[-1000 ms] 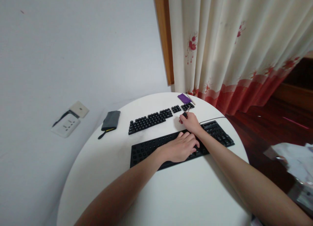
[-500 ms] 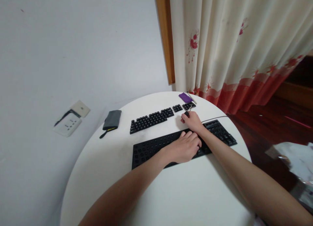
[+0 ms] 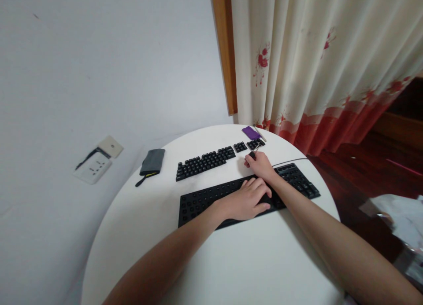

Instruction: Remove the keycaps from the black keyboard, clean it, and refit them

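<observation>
Across the part-stripped black keyboard point(image 3: 197, 202) on the round white table point(image 3: 257, 256), my left hand point(image 3: 246, 200) lies palm-down, fingers loosely spread | my right hand point(image 3: 261, 165), closed, grips a wire keycap puller point(image 3: 252, 155) | beyond: 3 groups of detached keycaps point(image 3: 202, 162) | outermost: purple item point(image 3: 251, 133), grey pouch point(image 3: 152, 161)

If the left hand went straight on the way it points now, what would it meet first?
Most likely the right forearm, which slants across ahead of the left hand, over the black keyboard. Depth is unclear from this one view, so it might pass underneath instead.
</observation>
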Demonstrator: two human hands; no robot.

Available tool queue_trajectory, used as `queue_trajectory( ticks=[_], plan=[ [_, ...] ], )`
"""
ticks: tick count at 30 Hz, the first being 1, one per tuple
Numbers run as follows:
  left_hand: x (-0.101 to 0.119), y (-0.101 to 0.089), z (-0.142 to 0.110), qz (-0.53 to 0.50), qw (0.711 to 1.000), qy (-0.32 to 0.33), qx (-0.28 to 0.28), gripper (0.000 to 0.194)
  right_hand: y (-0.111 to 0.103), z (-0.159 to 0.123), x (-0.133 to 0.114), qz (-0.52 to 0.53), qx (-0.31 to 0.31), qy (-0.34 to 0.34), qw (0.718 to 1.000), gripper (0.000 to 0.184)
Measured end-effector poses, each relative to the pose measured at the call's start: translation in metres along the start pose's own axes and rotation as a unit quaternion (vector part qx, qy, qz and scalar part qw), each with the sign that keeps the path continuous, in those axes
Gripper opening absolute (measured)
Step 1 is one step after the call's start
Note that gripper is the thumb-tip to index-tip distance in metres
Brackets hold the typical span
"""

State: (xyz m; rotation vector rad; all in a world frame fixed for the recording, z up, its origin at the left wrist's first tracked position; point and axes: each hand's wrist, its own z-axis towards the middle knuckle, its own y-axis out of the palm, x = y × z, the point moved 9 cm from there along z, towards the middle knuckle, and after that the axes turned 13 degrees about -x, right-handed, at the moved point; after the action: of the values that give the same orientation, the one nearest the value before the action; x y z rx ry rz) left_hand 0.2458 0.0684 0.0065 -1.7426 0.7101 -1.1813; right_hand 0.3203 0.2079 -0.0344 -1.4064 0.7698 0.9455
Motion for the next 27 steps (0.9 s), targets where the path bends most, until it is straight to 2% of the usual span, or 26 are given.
queue_trajectory(
  ticks=[4,8,11,15,19,23,25,27],
  plan=[
    [-0.002,-0.001,-0.004,-0.022,1.000,0.009,0.003,0.026,0.001,0.001,0.000,0.001,-0.002,-0.003,1.000,0.023],
    [-0.007,-0.007,-0.005,-0.078,0.996,0.023,0.041,0.030,0.000,0.001,-0.001,0.006,-0.001,-0.004,1.000,0.023],
    [-0.013,-0.015,-0.008,-0.133,0.986,0.027,0.099,0.033,0.000,0.001,-0.001,0.007,0.000,-0.002,1.000,0.023],
    [-0.024,-0.032,-0.020,-0.191,0.960,0.009,0.207,0.030,-0.003,0.001,-0.001,0.008,0.007,0.001,1.000,0.023],
    [-0.038,-0.060,-0.040,-0.201,0.936,-0.012,0.290,0.027,-0.009,-0.001,-0.003,0.008,0.027,0.005,1.000,0.022],
    [-0.068,-0.107,-0.060,-0.195,0.896,-0.054,0.395,0.023,-0.011,-0.001,-0.002,0.018,0.035,0.005,0.999,0.024],
    [-0.084,-0.126,-0.056,-0.180,0.891,-0.066,0.412,0.022,-0.010,0.000,0.000,0.025,0.035,0.007,0.999,0.023],
    [-0.099,-0.137,-0.043,-0.141,0.901,-0.074,0.403,0.019,-0.011,0.001,0.002,0.030,0.037,0.010,0.999,0.022]
  ],
)
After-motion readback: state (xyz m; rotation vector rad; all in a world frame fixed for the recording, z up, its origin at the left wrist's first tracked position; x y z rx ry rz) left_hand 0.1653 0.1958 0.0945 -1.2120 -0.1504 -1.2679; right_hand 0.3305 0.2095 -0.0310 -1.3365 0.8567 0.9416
